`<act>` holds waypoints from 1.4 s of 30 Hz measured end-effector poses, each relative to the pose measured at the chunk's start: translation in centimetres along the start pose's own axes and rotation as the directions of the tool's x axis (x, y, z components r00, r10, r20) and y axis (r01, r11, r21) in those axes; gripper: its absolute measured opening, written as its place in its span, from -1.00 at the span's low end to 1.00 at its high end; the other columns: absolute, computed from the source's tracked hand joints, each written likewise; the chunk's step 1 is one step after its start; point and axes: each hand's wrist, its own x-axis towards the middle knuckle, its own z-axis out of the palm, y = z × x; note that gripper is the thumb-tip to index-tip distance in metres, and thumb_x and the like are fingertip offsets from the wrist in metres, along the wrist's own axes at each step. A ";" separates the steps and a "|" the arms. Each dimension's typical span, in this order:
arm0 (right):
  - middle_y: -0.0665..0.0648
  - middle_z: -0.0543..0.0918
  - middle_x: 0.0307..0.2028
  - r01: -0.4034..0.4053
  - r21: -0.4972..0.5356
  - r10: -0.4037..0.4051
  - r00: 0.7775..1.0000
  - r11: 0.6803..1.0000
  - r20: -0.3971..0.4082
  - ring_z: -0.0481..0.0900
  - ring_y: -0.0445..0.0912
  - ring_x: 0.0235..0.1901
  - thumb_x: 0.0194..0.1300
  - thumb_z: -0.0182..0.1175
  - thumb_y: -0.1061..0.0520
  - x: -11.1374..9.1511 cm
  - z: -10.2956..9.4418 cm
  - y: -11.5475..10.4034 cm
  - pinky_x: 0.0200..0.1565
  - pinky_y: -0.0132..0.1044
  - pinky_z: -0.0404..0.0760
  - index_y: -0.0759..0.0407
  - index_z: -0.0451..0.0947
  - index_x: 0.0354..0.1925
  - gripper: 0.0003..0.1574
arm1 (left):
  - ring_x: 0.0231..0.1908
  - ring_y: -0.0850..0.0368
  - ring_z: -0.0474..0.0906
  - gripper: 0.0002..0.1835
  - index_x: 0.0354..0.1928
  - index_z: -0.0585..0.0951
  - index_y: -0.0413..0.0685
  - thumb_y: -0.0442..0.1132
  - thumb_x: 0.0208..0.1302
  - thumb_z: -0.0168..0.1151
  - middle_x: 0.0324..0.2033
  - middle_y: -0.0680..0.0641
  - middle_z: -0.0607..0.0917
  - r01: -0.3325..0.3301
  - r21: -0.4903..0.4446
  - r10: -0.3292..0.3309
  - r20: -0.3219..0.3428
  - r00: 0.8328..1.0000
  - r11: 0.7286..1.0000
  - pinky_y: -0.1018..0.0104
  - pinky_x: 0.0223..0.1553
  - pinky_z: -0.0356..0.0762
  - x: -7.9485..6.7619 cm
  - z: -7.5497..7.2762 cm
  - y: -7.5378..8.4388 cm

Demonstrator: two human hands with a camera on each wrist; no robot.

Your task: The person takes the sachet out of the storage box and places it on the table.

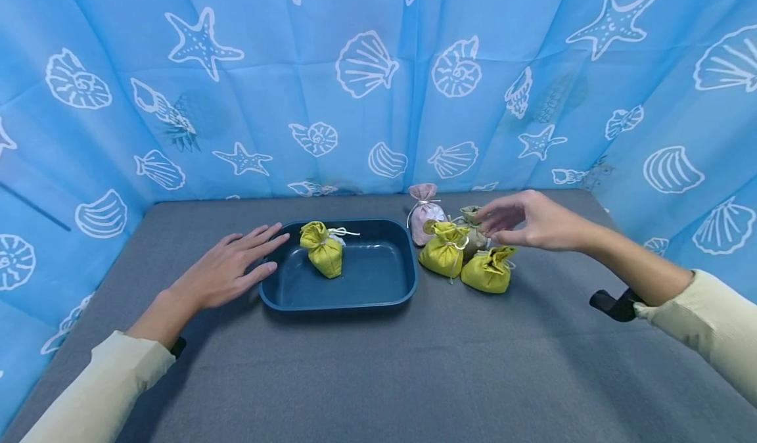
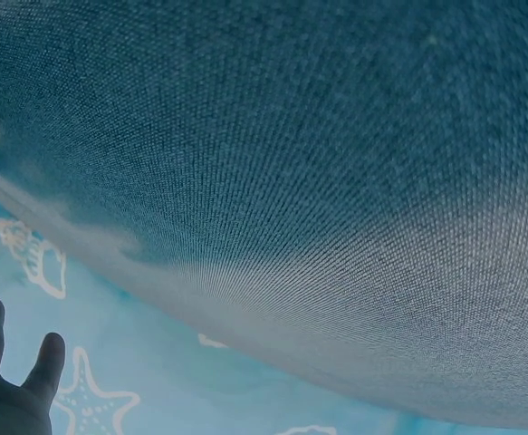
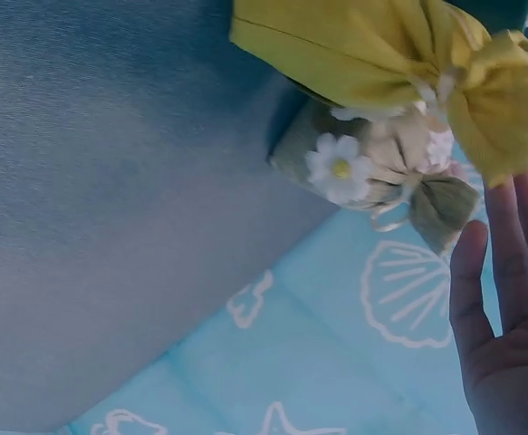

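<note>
**Four pouches left of your right hand (image 1: 523, 218), one in the tray (image 1: 378, 252), no grip made**

Step looks like a reach for a pouch. Your right hand is over the group's right side, thumb and fingers parted and slightly bent, nothing held. Nearest are the green pouch (image 1: 473, 236) and the front-right yellow pouch (image 1: 487, 275); can't tell which you're after, or whether a fingertip touches cloth. Next move, my read: pick one, get thumb and fingers either side of its gathered neck, pinch, then lift straight up. Neighbours crowd together, so a sideways drag could tip one.

Farther left of that hand: the other yellow pouch (image 1: 440, 256), with the pink pouch (image 1: 426, 223) behind it.

Left hand: (image 1: 227, 269) fingers nearly straight and spread, holding nothing, fingertips at the tray's left rim. Contact unclear. The tray yellow pouch (image 1: 325, 256) sits just right of those fingertips.

Edges: tray's right wall stands between your hands, close to the pouches; a leftward carry needs height there. Table (image 1: 384, 384) ends beyond both hands at the curtain (image 1: 331, 48), so not much depth behind pink. Most room is on your side, between the forearms; inside the tray, it's right of its pouch.
</note>
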 end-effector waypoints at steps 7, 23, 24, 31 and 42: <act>0.14 0.66 -0.13 0.052 -0.030 -0.053 0.998 0.998 -0.040 0.64 -0.04 -0.17 0.20 0.24 0.21 1.4 -0.6 -1.8 -0.13 -0.30 0.59 0.23 0.47 0.09 -0.53 | 0.37 -0.06 0.00 -0.40 0.42 0.08 0.24 0.15 0.39 -0.18 0.41 0.02 0.05 0.005 -0.006 -0.005 -0.017 1.000 1.000 -0.24 0.20 0.04 0.0 0.1 0.0; 0.10 0.61 -0.02 0.134 0.055 -0.133 0.991 0.990 -0.016 0.62 -0.08 -0.10 0.16 0.28 0.14 6.6 1.6 -5.8 -0.08 -0.23 0.58 0.14 0.45 0.13 -0.45 | 0.36 -0.12 0.01 -0.39 0.42 0.08 0.20 0.14 0.40 -0.18 0.41 -0.03 0.06 0.004 -0.004 -0.004 0.000 1.000 1.000 -0.28 0.19 0.04 0.0 -0.1 0.2; 0.09 0.61 -0.02 0.129 0.052 -0.129 0.992 0.990 -0.013 0.62 -0.10 -0.10 0.16 0.29 0.12 7.0 1.8 -6.0 -0.08 -0.23 0.58 0.13 0.45 0.13 -0.45 | 0.36 -0.12 0.01 -0.39 0.42 0.08 0.20 0.14 0.40 -0.18 0.41 -0.03 0.06 0.004 -0.005 -0.004 0.002 1.000 1.000 -0.28 0.19 0.04 0.0 -0.1 0.2; 0.06 0.59 0.00 0.116 0.059 -0.117 0.993 0.992 0.012 0.62 -0.08 -0.10 0.14 0.30 0.08 9.2 3.3 -7.5 -0.10 -0.20 0.59 0.08 0.43 0.14 -0.42 | 0.37 -0.10 0.00 -0.39 0.42 0.09 0.19 0.16 0.40 -0.20 0.41 -0.01 0.05 0.006 -0.016 -0.006 0.000 1.000 1.000 -0.28 0.19 0.03 0.0 0.0 0.1; 0.13 0.57 0.04 0.146 0.117 -0.150 0.988 0.982 0.026 0.61 -0.12 -0.09 0.13 0.32 0.13 12.5 6.0 -9.4 -0.06 -0.32 0.56 0.17 0.42 0.15 -0.39 | 0.36 -0.11 0.01 -0.40 0.42 0.09 0.23 0.12 0.39 -0.13 0.41 -0.01 0.07 0.014 -0.017 -0.014 -0.009 1.000 1.000 -0.28 0.19 0.04 0.1 0.1 0.2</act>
